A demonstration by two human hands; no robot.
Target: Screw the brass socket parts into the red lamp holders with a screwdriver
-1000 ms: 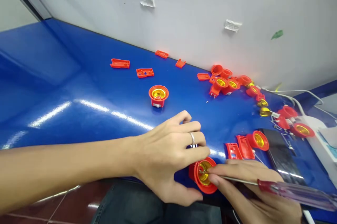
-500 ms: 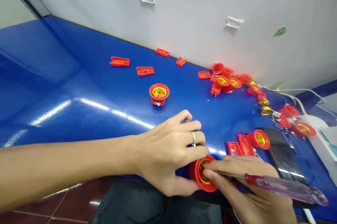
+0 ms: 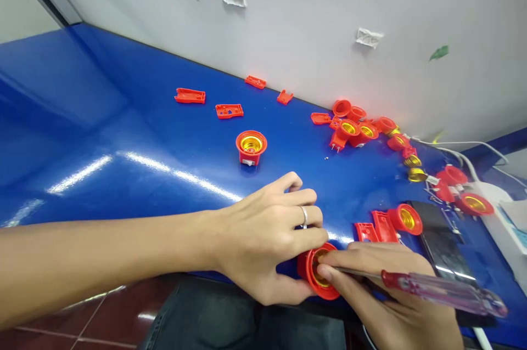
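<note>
- Red lamp holder (image 3: 318, 272): long axis tilted near level, brass-lined mouth facing right, at the blue table's (image 3: 123, 119) near edge.
- Left hand (image 3: 263, 246): fingers clenched around it.
- Right hand (image 3: 391, 295): fingers grasp a clear-handled screwdriver (image 3: 440, 292), its shaft reaching the mouth, handle swung inward since a second ago.
- Beyond the holder: a black phone (image 3: 442, 240).

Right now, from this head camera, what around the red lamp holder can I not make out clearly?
Head view: the tip of the screwdriver is hidden by the fingers of the right hand.
Head view: the back of the red lamp holder is hidden by the left hand.
Head view: the small parts beside the black phone are too small to name.
Head view: the white box is cut off by the right edge.
</note>
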